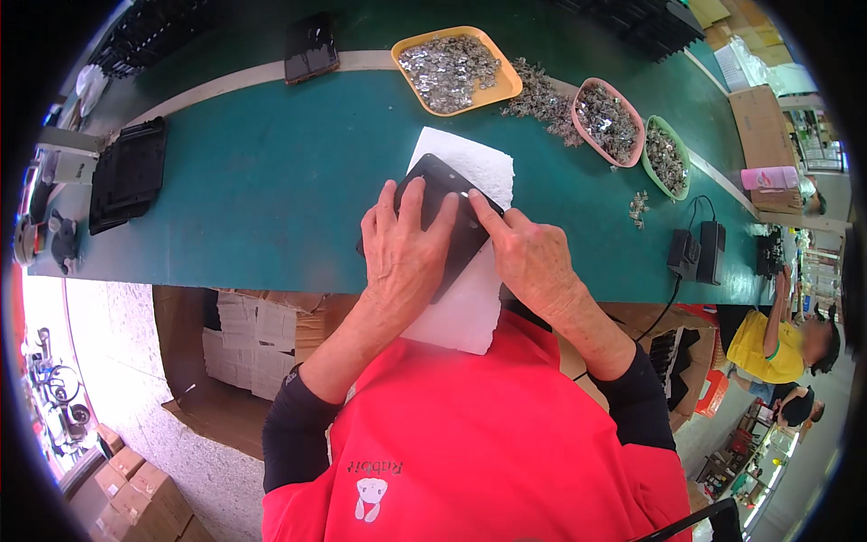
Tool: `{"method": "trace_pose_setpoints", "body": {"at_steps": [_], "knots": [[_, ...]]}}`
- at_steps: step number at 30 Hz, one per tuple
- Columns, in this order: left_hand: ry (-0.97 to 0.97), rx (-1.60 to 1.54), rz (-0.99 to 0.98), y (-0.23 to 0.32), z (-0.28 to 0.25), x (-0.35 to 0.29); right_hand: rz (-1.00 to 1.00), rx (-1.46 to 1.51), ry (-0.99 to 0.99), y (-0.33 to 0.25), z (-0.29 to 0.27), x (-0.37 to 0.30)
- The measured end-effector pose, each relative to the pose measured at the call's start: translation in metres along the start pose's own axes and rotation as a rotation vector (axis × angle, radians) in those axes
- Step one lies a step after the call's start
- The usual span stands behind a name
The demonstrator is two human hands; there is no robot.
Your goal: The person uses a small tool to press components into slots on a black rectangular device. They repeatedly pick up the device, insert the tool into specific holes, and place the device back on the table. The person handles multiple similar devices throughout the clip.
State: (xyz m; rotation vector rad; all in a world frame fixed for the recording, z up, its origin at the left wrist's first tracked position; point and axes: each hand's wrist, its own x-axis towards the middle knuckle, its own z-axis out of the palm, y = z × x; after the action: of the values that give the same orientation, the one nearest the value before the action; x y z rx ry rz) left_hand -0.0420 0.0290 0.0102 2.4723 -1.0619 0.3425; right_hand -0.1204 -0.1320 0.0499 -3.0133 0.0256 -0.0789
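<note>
A dark plastic panel (462, 242) lies at a slant on a white foam sheet (479, 318) at the table's near edge. My left hand (406, 239) rests flat on the panel, its fingers spread and thumb toward the right. At the panel's upper right edge is my right hand (535, 257), with the index finger stretched out and the other fingers curled. Beside that fingertip shows a small shiny spot (465, 194), too small to name. Whatever the curled fingers hold, if anything, is hidden.
Small metal clips fill a yellow tray (402, 68), a pink basket (582, 135) and a green basket (652, 163). A loose clip pile (537, 95) lies between them. Black panels (131, 172) are stacked left; black power adapters (712, 253) sit right. A person in yellow (768, 348) is at far right.
</note>
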Motion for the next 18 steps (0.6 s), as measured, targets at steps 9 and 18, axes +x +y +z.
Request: {"method": "trace_pose_setpoints", "body": {"at_steps": [9,18], "knots": [[0.037,-0.051,0.04,0.001,0.003,0.003,-0.028,-0.158,0.017,-0.003,0.004,0.003],[0.019,-0.094,0.046,0.001,0.01,-0.001,-0.149,-0.31,-0.186,-0.016,-0.021,0.02]]}}
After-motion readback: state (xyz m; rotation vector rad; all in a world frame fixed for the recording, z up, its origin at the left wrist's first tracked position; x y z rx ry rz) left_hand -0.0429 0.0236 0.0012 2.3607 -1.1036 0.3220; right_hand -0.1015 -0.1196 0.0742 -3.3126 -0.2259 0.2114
